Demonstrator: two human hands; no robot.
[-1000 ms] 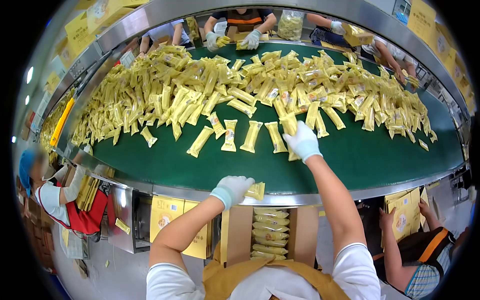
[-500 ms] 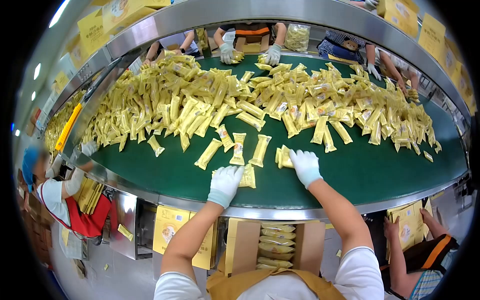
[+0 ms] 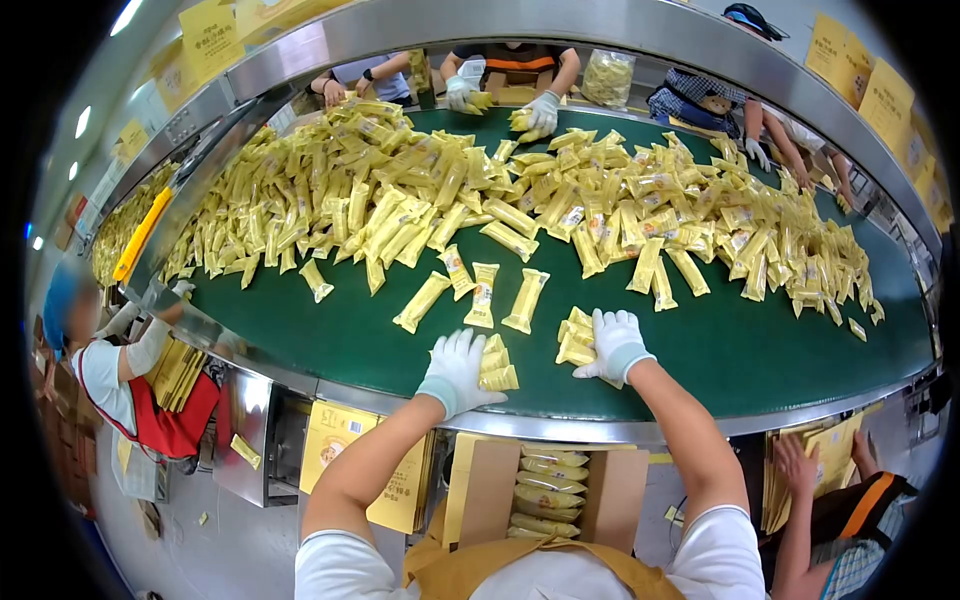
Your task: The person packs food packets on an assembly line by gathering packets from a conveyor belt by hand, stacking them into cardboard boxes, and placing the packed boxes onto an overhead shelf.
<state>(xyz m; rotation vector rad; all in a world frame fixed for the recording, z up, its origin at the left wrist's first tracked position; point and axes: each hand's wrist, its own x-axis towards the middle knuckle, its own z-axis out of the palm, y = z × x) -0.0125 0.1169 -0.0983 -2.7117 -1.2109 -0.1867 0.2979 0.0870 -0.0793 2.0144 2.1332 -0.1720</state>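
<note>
My left hand [image 3: 457,372], in a white glove, curls round a few yellow snack packets [image 3: 498,362] near the belt's front edge. Its fingertips are partly hidden behind them. To the right, my gloved right hand [image 3: 615,346] grips another small stack of yellow snack packets [image 3: 575,338] from its right side. Three loose packets lie just beyond my left hand, one of them a snack packet with its printed face up [image 3: 482,295]. Below, against my body, an open carton [image 3: 615,490] holds several packets in a row.
A large heap of packets [image 3: 330,190] covers the far side of the green belt [image 3: 700,370]. Folded yellow cartons [image 3: 335,440] stand below the metal edge at left. Co-workers stand across the belt and on both sides. A metal rail [image 3: 480,35] arches overhead.
Both hands have gathered more packets: the stacks beside each now show several. My left hand has turned with its thumb spread toward me. Across the belt, a co-worker's gloved hand has shifted.
</note>
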